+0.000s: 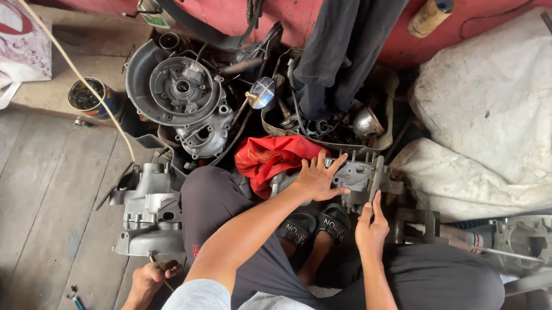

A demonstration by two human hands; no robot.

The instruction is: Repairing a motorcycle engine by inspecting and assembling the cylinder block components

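Observation:
My left hand (pixel 316 176) lies flat with fingers spread on a grey metal engine casing (pixel 356 174) standing on the floor in front of my feet. A crumpled red cloth (pixel 269 156) lies against the casing's left side, just beside that hand. My right hand (pixel 372 228) reaches up from below, and its fingers close around the casing's right flange. My knees in dark trousers sit on either side, with black sandals (pixel 316 224) between them.
A second grey engine block (pixel 148 211) stands at my left knee, and another person's hand (pixel 152 276) grips a thin tool below it. A round clutch housing (pixel 181 92), a rusty tin (pixel 88 97), hanging dark trousers (pixel 350 44), a white sack (pixel 496 104) and more engine parts (pixel 539 244) crowd the red wall.

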